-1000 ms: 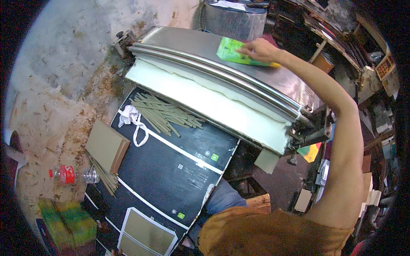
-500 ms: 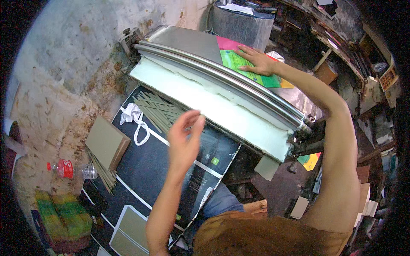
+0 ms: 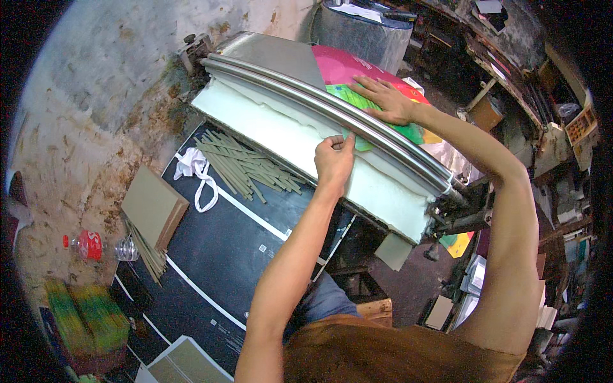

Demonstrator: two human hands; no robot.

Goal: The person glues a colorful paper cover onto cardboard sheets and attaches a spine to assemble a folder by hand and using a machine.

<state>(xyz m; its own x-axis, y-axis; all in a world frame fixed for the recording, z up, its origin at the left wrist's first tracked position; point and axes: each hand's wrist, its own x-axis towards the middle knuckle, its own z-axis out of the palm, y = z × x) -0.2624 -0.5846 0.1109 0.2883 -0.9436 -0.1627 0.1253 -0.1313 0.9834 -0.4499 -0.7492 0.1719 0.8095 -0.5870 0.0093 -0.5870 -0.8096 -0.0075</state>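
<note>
A printed sheet point(image 3: 348, 64) in pink, green and red lies on the metal feed plate point(image 3: 271, 56) behind a pair of steel rollers point(image 3: 287, 96). My right hand point(image 3: 391, 103) rests on it with the fingers stretched out. A green corner point(image 3: 362, 145) shows on the near side of the rollers, and my left hand point(image 3: 335, 159) pinches it between thumb and fingers. White, glue-like liquid point(image 3: 268, 124) fills the trough below the rollers, under my left hand.
Grey board strips point(image 3: 239, 163) and a white cloth strip point(image 3: 195, 169) lie on the black table point(image 3: 217, 255). Thick grey boards point(image 3: 153, 204), a plastic bottle point(image 3: 96, 245) and stacked colourful sheets point(image 3: 89, 322) are at left. A drum point(image 3: 364, 35) stands behind the rollers.
My left hand has moved right and up from above the table to the rollers and taken hold of the green corner. More pink shows on the sheet under my right hand.
</note>
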